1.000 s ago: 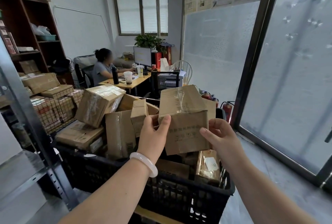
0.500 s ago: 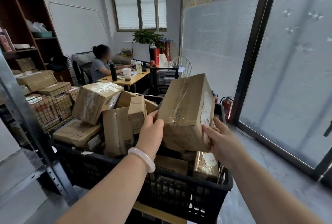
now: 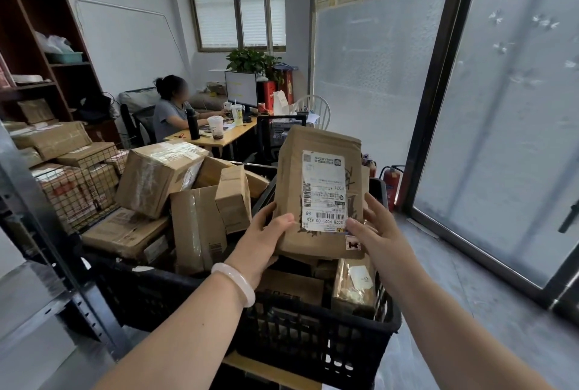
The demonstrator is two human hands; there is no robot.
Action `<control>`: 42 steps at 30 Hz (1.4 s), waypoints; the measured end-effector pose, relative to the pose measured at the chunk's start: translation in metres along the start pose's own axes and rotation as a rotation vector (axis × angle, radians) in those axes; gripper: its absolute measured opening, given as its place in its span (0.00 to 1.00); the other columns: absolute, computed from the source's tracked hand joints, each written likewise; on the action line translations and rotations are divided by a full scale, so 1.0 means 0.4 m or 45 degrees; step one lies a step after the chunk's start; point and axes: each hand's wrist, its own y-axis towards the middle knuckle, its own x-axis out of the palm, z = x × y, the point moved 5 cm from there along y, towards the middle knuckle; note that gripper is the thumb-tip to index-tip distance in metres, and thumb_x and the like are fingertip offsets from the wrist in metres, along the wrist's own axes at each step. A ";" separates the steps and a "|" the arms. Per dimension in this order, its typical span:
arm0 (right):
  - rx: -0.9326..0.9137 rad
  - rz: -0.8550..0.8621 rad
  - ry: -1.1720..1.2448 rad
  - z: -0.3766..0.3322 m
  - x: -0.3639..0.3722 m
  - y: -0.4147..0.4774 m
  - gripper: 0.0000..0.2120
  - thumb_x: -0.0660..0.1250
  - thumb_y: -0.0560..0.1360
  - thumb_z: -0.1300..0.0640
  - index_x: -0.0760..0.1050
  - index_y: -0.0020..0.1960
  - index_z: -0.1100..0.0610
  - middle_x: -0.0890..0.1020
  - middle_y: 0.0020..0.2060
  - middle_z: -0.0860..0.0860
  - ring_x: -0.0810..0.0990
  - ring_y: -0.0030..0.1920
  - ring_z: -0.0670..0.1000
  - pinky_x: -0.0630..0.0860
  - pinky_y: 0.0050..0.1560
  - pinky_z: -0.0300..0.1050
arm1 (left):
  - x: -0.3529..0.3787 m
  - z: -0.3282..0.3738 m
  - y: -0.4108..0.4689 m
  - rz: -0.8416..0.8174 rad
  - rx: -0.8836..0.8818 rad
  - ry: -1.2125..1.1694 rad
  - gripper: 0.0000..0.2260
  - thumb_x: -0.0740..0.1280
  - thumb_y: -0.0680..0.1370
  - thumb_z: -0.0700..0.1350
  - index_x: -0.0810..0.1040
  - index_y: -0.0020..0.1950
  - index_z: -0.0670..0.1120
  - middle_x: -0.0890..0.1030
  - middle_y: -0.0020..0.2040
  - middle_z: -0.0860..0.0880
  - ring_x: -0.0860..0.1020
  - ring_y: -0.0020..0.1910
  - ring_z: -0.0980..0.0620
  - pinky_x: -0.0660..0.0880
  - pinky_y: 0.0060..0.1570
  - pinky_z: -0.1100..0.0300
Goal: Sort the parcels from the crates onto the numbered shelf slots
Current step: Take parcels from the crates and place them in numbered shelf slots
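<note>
I hold a brown cardboard parcel [image 3: 319, 192] upright above the black plastic crate [image 3: 313, 336]. Its white shipping label [image 3: 324, 190] faces me, printed upside down. My left hand [image 3: 263, 236], with a pale bangle on the wrist, grips the parcel's lower left edge. My right hand [image 3: 376, 233] grips its lower right edge. The crate is piled with several more brown parcels, among them a large box [image 3: 156, 176] tilted at the left and a tall one [image 3: 197, 230] standing on end.
A grey metal shelf post [image 3: 40, 220] rises at the left. Behind it a wire cage [image 3: 78, 189] holds more boxes. A person sits at a desk [image 3: 219, 136] at the back. Glass sliding doors [image 3: 501, 139] and red fire extinguishers [image 3: 390, 183] are on the right.
The parcel has been turned in both hands, from a plain side toward me to its labelled face. It now stands upright, slightly higher and to the right.
</note>
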 end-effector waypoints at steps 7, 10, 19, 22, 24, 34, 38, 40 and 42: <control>0.402 -0.228 0.206 0.059 0.039 -0.017 0.62 0.81 0.50 0.33 0.54 0.77 0.37 0.73 0.69 0.46 0.71 0.69 0.51 0.67 0.70 0.63 | 0.020 -0.045 -0.005 0.084 -0.061 -0.274 0.34 0.71 0.63 0.64 0.71 0.69 0.62 0.83 0.59 0.52 0.78 0.61 0.50 0.75 0.49 0.52; 0.427 -0.080 0.328 0.073 0.048 -0.005 0.57 0.81 0.52 0.37 0.60 0.76 0.42 0.76 0.66 0.49 0.75 0.65 0.51 0.71 0.67 0.59 | 0.045 -0.060 -0.010 0.075 -0.076 -0.275 0.37 0.72 0.61 0.65 0.71 0.69 0.61 0.81 0.63 0.51 0.77 0.63 0.48 0.75 0.60 0.45; 0.410 -0.035 0.391 0.069 0.021 0.006 0.48 0.84 0.48 0.41 0.73 0.65 0.50 0.86 0.50 0.49 0.84 0.53 0.51 0.77 0.60 0.48 | 0.041 -0.030 -0.004 -0.069 -0.102 -0.140 0.47 0.75 0.58 0.66 0.57 0.74 0.72 0.73 0.70 0.56 0.71 0.70 0.46 0.63 0.68 0.31; 0.387 -0.038 0.345 0.063 0.021 0.008 0.59 0.85 0.41 0.38 0.69 0.69 0.50 0.84 0.56 0.52 0.81 0.59 0.53 0.74 0.66 0.52 | 0.032 -0.033 -0.001 -0.039 -0.095 -0.233 0.42 0.76 0.62 0.62 0.62 0.73 0.69 0.79 0.66 0.52 0.76 0.65 0.45 0.73 0.62 0.33; 0.401 -0.024 0.345 0.064 0.029 0.004 0.65 0.84 0.42 0.37 0.62 0.74 0.47 0.80 0.62 0.53 0.79 0.62 0.53 0.75 0.65 0.55 | 0.034 -0.039 -0.003 0.018 -0.047 -0.318 0.35 0.75 0.66 0.59 0.66 0.71 0.67 0.80 0.64 0.51 0.78 0.63 0.44 0.78 0.56 0.36; 0.429 -0.045 0.484 0.079 0.045 -0.022 0.51 0.80 0.57 0.47 0.59 0.75 0.41 0.83 0.57 0.53 0.83 0.55 0.57 0.82 0.50 0.59 | 0.015 -0.030 -0.006 0.070 -0.023 -0.304 0.44 0.79 0.65 0.57 0.58 0.73 0.72 0.76 0.67 0.54 0.74 0.65 0.46 0.69 0.64 0.33; 0.425 -0.071 0.334 0.082 -0.026 -0.011 0.39 0.76 0.67 0.49 0.62 0.74 0.43 0.86 0.48 0.48 0.86 0.47 0.51 0.83 0.45 0.54 | -0.098 -0.010 0.012 0.257 0.003 -0.336 0.46 0.76 0.71 0.56 0.48 0.78 0.67 0.76 0.65 0.53 0.75 0.61 0.50 0.69 0.66 0.37; 0.435 -0.107 0.284 0.082 -0.043 -0.012 0.42 0.76 0.63 0.46 0.64 0.73 0.43 0.86 0.50 0.48 0.86 0.47 0.52 0.82 0.44 0.52 | -0.126 -0.008 0.021 0.220 -0.030 -0.244 0.42 0.76 0.71 0.55 0.53 0.77 0.67 0.80 0.62 0.53 0.77 0.59 0.50 0.69 0.65 0.40; 0.439 -0.133 0.253 0.080 -0.043 -0.012 0.46 0.78 0.57 0.43 0.65 0.72 0.45 0.86 0.53 0.50 0.86 0.50 0.53 0.82 0.48 0.55 | -0.122 -0.018 0.026 0.132 -0.097 -0.181 0.37 0.77 0.69 0.53 0.64 0.75 0.63 0.84 0.57 0.51 0.81 0.56 0.49 0.74 0.58 0.46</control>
